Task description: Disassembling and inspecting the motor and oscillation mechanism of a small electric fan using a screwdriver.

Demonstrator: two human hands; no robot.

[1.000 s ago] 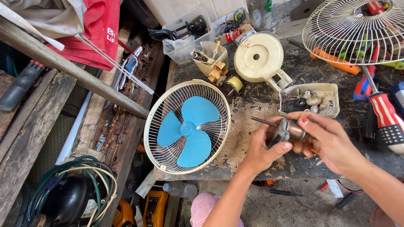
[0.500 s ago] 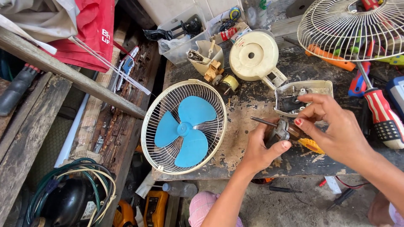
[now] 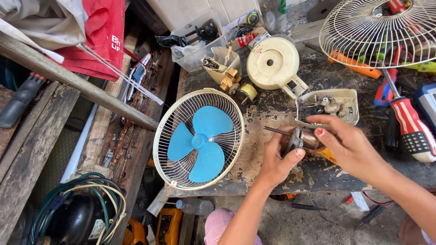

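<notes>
Drawn back from the parts tray [image 3: 352, 97], right hand [image 3: 349, 147] now joins left hand [image 3: 277, 159], fingers of both closed around the small fan motor [image 3: 303, 138], steadied above the bench [image 3: 272, 109] beside the blue-bladed fan [image 3: 198, 138].

Bright, even daylight fell from above, and shadows stayed soft and short. The white wire fan guard [image 3: 377, 27] looked slightly washed out. The dark bench [image 3: 318, 172] remained sharp, while straight wooden beams bowed toward the wide-angle edges.
</notes>
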